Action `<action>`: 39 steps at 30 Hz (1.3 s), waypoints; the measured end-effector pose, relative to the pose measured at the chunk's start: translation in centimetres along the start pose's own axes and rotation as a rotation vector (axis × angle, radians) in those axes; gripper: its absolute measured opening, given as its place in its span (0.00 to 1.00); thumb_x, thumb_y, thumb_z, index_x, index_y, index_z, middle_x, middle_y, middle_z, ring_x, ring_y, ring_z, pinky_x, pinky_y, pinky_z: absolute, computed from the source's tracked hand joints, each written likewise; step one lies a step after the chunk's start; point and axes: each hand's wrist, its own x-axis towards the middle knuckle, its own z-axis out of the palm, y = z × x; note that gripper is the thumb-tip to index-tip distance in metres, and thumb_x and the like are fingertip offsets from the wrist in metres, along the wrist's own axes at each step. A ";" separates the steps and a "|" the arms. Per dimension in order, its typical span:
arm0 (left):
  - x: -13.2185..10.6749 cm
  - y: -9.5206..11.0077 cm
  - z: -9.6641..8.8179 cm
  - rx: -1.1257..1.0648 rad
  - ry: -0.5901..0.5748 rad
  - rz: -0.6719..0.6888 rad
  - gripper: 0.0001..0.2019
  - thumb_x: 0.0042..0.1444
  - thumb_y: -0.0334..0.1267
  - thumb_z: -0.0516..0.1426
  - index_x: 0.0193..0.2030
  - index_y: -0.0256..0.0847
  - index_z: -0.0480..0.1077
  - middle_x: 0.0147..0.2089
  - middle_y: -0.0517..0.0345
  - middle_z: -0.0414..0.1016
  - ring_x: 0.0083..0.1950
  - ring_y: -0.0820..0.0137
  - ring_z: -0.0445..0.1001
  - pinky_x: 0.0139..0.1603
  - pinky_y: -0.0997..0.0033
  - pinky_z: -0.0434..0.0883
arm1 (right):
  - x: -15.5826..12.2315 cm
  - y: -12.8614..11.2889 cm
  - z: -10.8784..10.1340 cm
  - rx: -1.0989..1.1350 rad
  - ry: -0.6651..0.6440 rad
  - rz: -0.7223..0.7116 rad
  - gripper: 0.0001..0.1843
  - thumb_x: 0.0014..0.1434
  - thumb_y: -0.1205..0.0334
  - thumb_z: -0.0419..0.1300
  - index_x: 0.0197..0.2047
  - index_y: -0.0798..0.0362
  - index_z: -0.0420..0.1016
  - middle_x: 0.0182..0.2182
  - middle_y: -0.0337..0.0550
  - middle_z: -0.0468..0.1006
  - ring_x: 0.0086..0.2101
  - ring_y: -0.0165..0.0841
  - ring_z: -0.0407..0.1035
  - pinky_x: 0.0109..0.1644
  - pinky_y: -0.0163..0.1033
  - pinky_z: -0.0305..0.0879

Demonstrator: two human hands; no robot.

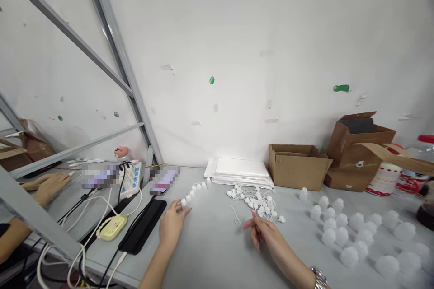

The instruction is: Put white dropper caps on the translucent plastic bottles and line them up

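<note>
My left hand [173, 225] has its thumb and fingers closed around a small white capped bottle [184, 202] at the near end of a slanting row. Several similar small white bottles [199, 188] stand in that row, running away toward the wall. My right hand [266, 233] hovers palm down over the grey table, fingers apart and partly bent, with nothing visible in it. Its fingertips are at the near edge of a loose pile of small white pieces with thin white cords [261, 202]. One cord loop [237, 221] trails out on the left of the pile.
Behind the pile lie stacked white sheets [237, 171]. An open cardboard box [296, 169] and brown paper bag [352, 162] stand right. Several translucent white bottles [342, 236] cover the right side. A black power bank [144, 226] and cables lie left; another person's hand [50, 187] rests beyond the frame.
</note>
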 end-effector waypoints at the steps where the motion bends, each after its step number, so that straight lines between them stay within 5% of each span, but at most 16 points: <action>1: 0.0 0.0 0.0 -0.004 0.000 0.002 0.18 0.47 0.43 0.55 0.45 0.40 0.66 0.44 0.51 0.77 0.48 0.58 0.72 0.41 0.68 0.64 | 0.0 0.0 0.0 0.006 0.003 0.004 0.34 0.49 0.31 0.45 0.23 0.55 0.72 0.11 0.33 0.61 0.14 0.26 0.55 0.23 0.34 0.52; 12: -0.4 0.1 -0.4 0.023 0.012 0.009 0.27 0.44 0.50 0.56 0.51 0.41 0.61 0.46 0.51 0.75 0.49 0.56 0.70 0.44 0.65 0.63 | -0.1 -0.4 0.2 0.048 0.020 0.042 0.34 0.47 0.31 0.47 0.23 0.57 0.71 0.11 0.32 0.61 0.14 0.25 0.54 0.23 0.33 0.51; 16: -2.5 1.0 -1.4 0.069 0.336 0.136 0.35 0.42 0.55 0.57 0.55 0.37 0.58 0.50 0.43 0.69 0.53 0.53 0.65 0.52 0.59 0.59 | 0.0 -0.2 0.2 0.013 0.005 -0.007 0.33 0.50 0.33 0.45 0.25 0.56 0.71 0.12 0.32 0.61 0.15 0.25 0.55 0.24 0.34 0.54; 19: -5.0 2.3 -1.3 -0.015 0.582 0.296 0.28 0.49 0.50 0.53 0.54 0.36 0.58 0.46 0.43 0.69 0.50 0.58 0.65 0.56 0.61 0.56 | 0.3 -0.3 -0.5 -0.138 0.036 -0.102 0.29 0.55 0.38 0.44 0.29 0.55 0.71 0.14 0.34 0.63 0.18 0.28 0.59 0.27 0.35 0.57; 21: -6.1 3.4 -0.6 -0.108 0.474 0.378 0.22 0.52 0.48 0.51 0.50 0.37 0.62 0.42 0.46 0.69 0.44 0.62 0.67 0.51 0.62 0.62 | 0.6 -0.6 -1.6 -0.348 0.123 -0.227 0.24 0.58 0.44 0.44 0.34 0.54 0.71 0.19 0.36 0.67 0.22 0.31 0.63 0.30 0.36 0.59; 24: -6.3 5.5 1.3 -0.222 0.052 0.393 0.19 0.50 0.48 0.51 0.46 0.41 0.65 0.41 0.51 0.69 0.38 0.64 0.69 0.39 0.64 0.67 | 1.3 -1.7 -4.4 -0.782 0.365 -0.431 0.15 0.60 0.54 0.48 0.40 0.54 0.70 0.30 0.44 0.73 0.30 0.34 0.66 0.38 0.39 0.59; 27: -5.1 8.3 3.3 -0.295 -0.280 0.379 0.19 0.46 0.47 0.54 0.44 0.42 0.67 0.40 0.53 0.69 0.33 0.67 0.70 0.35 0.65 0.67 | 1.9 -3.7 -7.8 -1.270 0.631 -0.360 0.10 0.57 0.65 0.51 0.40 0.57 0.70 0.36 0.51 0.71 0.38 0.40 0.65 0.40 0.41 0.57; 30: -3.6 11.2 4.8 -0.341 -0.385 0.417 0.15 0.45 0.43 0.53 0.40 0.40 0.68 0.40 0.53 0.70 0.32 0.69 0.70 0.39 0.66 0.66 | 2.2 -5.5 -10.6 -1.620 0.763 -0.120 0.10 0.53 0.64 0.57 0.39 0.60 0.71 0.37 0.57 0.70 0.39 0.45 0.64 0.38 0.42 0.54; 33: -2.5 13.2 6.2 -0.353 -0.455 0.393 0.14 0.45 0.43 0.53 0.37 0.39 0.68 0.33 0.55 0.71 0.30 0.69 0.70 0.35 0.68 0.65 | 2.9 -6.3 -12.2 -1.712 0.758 -0.012 0.11 0.52 0.65 0.58 0.36 0.65 0.73 0.37 0.63 0.71 0.41 0.48 0.62 0.40 0.44 0.50; 39: -1.4 11.5 7.7 -0.301 -0.510 0.367 0.12 0.37 0.46 0.59 0.22 0.40 0.65 0.22 0.61 0.68 0.27 0.68 0.67 0.30 0.71 0.61 | 4.6 -5.6 -13.3 -1.691 0.617 0.034 0.11 0.51 0.78 0.52 0.28 0.63 0.75 0.29 0.60 0.76 0.36 0.44 0.67 0.37 0.42 0.46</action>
